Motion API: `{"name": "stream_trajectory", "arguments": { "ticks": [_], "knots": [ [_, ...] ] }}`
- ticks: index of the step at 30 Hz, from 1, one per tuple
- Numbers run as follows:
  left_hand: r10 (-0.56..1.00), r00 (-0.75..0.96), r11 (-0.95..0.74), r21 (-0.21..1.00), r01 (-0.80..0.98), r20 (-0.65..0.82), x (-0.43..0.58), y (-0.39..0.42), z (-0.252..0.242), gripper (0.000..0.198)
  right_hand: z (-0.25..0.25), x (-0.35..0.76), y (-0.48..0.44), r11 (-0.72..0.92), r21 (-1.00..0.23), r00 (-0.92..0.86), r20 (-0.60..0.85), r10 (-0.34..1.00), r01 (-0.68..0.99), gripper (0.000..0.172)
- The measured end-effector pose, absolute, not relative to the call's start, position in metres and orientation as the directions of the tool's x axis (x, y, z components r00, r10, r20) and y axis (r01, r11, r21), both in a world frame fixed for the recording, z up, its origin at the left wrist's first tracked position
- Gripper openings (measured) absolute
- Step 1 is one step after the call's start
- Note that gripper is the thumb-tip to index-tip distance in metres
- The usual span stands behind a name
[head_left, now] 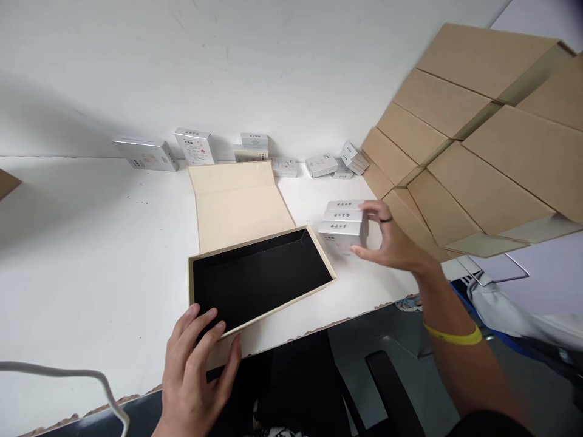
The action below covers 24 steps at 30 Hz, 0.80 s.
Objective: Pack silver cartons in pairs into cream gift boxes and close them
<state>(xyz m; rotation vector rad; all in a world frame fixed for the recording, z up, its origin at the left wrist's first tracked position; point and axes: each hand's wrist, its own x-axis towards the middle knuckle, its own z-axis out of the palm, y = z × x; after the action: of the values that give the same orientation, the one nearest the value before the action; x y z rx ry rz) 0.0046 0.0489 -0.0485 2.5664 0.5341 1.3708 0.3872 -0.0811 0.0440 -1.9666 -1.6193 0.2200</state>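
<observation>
The right hand (392,243) curls its fingers and thumb around one end of a stack (341,227) of little white boxes. The stack is on the table (91,243), or just above it, between the right hand and the big box (259,276). The left hand (194,370) lies flat with fingers spread, pressing on the near corner of the big box.

The stack looks light, stiff and smooth, so I think the boxes could slide apart. It seems best to squeeze it from top and bottom.

The lid (237,203) lies open, away from both hands. Loose boxes (195,145) sit far off, and cartons (478,133) are piled past the right hand.
</observation>
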Motion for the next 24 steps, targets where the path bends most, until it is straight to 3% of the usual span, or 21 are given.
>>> {"name": "stream_trajectory", "arguments": {
  "ticks": [2,4,10,13,16,18,21,24],
  "knots": [
    [0.393,0.514,-0.919,0.324,0.223,0.762,0.005,0.049,-0.048,0.055,0.018,0.383,-0.096,-0.049,-0.575,0.274,0.311,0.91,0.816,0.101],
    [0.39,0.516,-0.921,0.319,0.224,0.763,0.006,0.049,-0.048,0.054,0.004,0.378,-0.102,-0.082,-0.587,0.312,0.303,0.9,0.806,0.113],
    [0.39,0.509,-0.921,0.32,0.223,0.767,0.006,0.05,-0.048,0.053,0.019,0.377,-0.099,-0.315,-0.495,0.426,0.126,0.896,0.809,0.102],
    [0.395,0.51,-0.919,0.322,0.228,0.764,0.004,0.05,-0.05,0.053,0.025,0.376,-0.099,-0.221,-0.343,0.318,0.261,0.911,0.913,0.087],
    [0.392,0.509,-0.92,0.32,0.226,0.767,0.004,0.051,-0.051,0.053,0.024,0.366,-0.105,-0.155,-0.086,0.177,0.429,0.886,0.984,0.053],
    [0.388,0.506,-0.922,0.316,0.225,0.77,0.004,0.052,-0.051,0.054,0.02,0.355,-0.112,-0.167,0.074,0.106,0.513,0.852,0.983,0.041],
    [0.384,0.5,-0.923,0.311,0.227,0.776,0.006,0.053,-0.052,0.056,0.013,0.34,-0.122,-0.212,0.248,0.023,0.599,0.801,0.945,0.043],
    [0.381,0.491,-0.924,0.304,0.233,0.783,0.006,0.053,-0.054,0.056,0.005,0.329,-0.13,-0.274,0.324,-0.005,0.654,0.757,0.905,0.046]
  ]
}}
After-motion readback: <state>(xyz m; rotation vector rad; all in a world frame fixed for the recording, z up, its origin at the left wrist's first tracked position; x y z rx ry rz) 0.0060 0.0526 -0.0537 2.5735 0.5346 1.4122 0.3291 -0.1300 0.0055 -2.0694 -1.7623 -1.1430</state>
